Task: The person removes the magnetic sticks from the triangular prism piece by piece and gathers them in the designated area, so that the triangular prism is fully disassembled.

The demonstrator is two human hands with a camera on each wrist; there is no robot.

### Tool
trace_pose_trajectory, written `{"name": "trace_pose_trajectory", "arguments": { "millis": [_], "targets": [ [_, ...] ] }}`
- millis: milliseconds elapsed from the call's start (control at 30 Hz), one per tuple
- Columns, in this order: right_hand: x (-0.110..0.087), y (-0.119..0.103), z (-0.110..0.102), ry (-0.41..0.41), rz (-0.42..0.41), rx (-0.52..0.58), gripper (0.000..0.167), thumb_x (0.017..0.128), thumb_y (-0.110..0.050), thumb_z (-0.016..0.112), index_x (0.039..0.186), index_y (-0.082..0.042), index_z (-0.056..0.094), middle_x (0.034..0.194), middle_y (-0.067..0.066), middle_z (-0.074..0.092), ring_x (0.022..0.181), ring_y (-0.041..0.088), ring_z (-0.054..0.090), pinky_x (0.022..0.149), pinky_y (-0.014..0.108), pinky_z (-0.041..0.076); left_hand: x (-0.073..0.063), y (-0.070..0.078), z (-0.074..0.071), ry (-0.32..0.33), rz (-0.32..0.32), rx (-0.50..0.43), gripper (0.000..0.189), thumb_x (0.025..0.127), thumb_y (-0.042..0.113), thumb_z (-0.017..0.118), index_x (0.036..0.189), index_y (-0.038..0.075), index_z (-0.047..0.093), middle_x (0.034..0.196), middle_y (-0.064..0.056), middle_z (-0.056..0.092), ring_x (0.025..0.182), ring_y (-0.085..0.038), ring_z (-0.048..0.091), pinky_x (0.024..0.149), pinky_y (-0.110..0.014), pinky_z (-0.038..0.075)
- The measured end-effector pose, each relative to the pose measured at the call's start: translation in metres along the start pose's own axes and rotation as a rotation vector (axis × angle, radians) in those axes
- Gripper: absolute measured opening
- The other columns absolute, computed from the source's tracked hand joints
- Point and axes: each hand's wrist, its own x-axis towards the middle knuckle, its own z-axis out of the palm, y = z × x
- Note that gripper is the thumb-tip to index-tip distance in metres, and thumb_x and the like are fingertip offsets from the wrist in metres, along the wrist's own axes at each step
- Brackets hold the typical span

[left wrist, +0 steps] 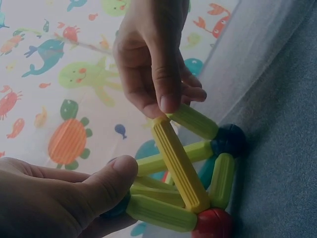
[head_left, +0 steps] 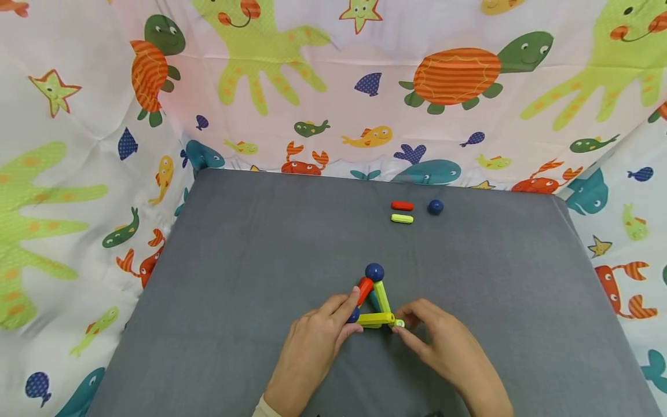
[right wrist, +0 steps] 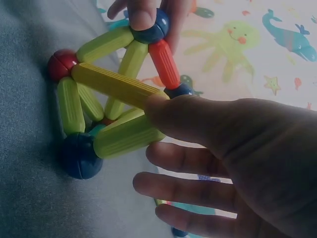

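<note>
A frame of magnetic rods and balls stands on the grey table, between the two hands. My left hand [head_left: 318, 333] holds its left side, with the thumb over a blue ball [right wrist: 154, 30] and a red rod [right wrist: 164, 63] beside it. Thumb and fingers of my right hand [head_left: 443, 344] pinch the upper ends of a yellow rod [left wrist: 181, 166] and a light green rod [left wrist: 194, 121]. The yellow rod's other end meets a red ball [right wrist: 62, 65]. That light green rod runs down to another blue ball [right wrist: 81, 156] on the cloth. More green rods join the balls.
Farther back on the grey table [head_left: 234, 243] lie a loose red rod [head_left: 402, 205], a light green rod [head_left: 402, 219] and a blue ball [head_left: 435, 207]. A curtain [head_left: 323, 75] printed with sea animals surrounds the table's back and sides.
</note>
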Motion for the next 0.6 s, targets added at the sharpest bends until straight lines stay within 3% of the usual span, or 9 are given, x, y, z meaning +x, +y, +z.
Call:
{"name": "trace_pose_trajectory", "arguments": {
  "millis": [600],
  "targets": [
    [-0.009,0.030,-0.002,0.017,0.094,-0.055,0.027,0.092,-0.006,0.082,0.114,-0.019,0.073,0.106,-0.009,0.069,0.091,0.007,0.068,0.076,0.037,0.058,0.001,0.000,0.000,-0.010,0.017,0.004,0.065,0.092,0.040,0.079,0.151,0.018,0.061,0.128,0.005,0.070,0.075,-0.010,0.069,0.067,-0.026,0.060]
  ]
}}
